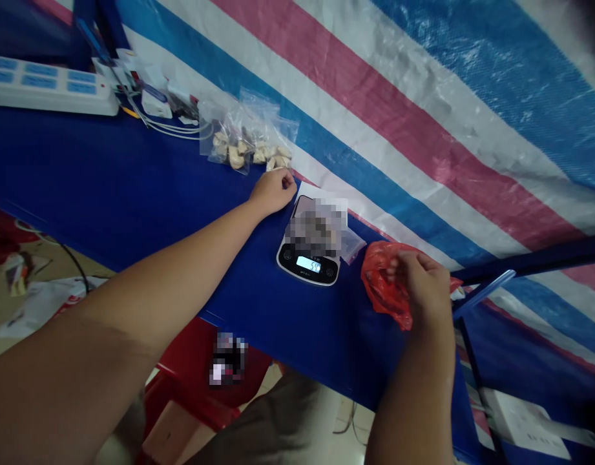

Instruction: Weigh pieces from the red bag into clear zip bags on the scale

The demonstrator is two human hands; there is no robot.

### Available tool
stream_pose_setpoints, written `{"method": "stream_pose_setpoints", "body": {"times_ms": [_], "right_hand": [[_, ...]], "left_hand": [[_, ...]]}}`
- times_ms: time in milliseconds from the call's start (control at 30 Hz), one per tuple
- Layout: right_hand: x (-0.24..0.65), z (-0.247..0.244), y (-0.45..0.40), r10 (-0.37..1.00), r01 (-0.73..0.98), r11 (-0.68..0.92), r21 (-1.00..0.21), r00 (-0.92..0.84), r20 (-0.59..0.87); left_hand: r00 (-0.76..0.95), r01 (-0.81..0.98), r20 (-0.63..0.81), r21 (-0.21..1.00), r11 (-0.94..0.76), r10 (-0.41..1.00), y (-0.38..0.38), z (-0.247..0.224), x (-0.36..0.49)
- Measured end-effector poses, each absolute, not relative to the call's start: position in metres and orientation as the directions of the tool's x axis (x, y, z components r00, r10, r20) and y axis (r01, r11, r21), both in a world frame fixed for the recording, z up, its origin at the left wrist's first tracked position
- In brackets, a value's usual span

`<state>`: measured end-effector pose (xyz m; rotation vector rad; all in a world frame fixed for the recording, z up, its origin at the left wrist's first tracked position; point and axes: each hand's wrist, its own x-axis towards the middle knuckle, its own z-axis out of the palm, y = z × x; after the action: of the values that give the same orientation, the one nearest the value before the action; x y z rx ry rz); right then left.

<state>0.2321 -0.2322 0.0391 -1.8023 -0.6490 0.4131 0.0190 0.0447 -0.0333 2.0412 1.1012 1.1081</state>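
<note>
My left hand (274, 192) rests on the blue table with its fingers curled in, just below several clear zip bags (236, 145) of pale, irregular chunks. Nothing shows in its fingers. To its right lies a kitchen scale (307, 272) with a lit display that seems to read 54. A clear zip bag (351, 245) sits on the scale, its contents blurred out. My right hand (426, 284) is at the mouth of a red plastic bag (379, 290), fingers bent together. What those fingertips pinch, if anything, is too small to make out.
A white power strip (50, 87) and tangled cables (174, 131) lie at the upper left. Striped tarpaulin (365, 97) rises behind the blue table (181, 187). Below the front edge stands a red stool (190, 361) with a blurred-out object on it.
</note>
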Motion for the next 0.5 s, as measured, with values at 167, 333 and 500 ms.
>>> {"method": "stream_pose_setpoints", "body": {"times_ms": [167, 333, 500], "right_hand": [[0.287, 0.021, -0.268, 0.717, 0.566, -0.647, -0.51, 0.68, -0.155], [0.297, -0.003, -0.265, 0.76, 0.745, -0.558, -0.366, 0.636, 0.137], [0.277, -0.016, -0.236, 0.747, 0.812, -0.451, -0.37, 0.57, 0.342]], "left_hand": [[0.326, 0.359, 0.424, 0.771, -0.526, 0.845, 0.046, -0.036, 0.019], [0.324, 0.364, 0.424, 0.769, -0.525, 0.846, 0.047, -0.038, 0.02], [0.334, 0.368, 0.427, 0.762, -0.533, 0.84, 0.047, -0.038, 0.02]]}}
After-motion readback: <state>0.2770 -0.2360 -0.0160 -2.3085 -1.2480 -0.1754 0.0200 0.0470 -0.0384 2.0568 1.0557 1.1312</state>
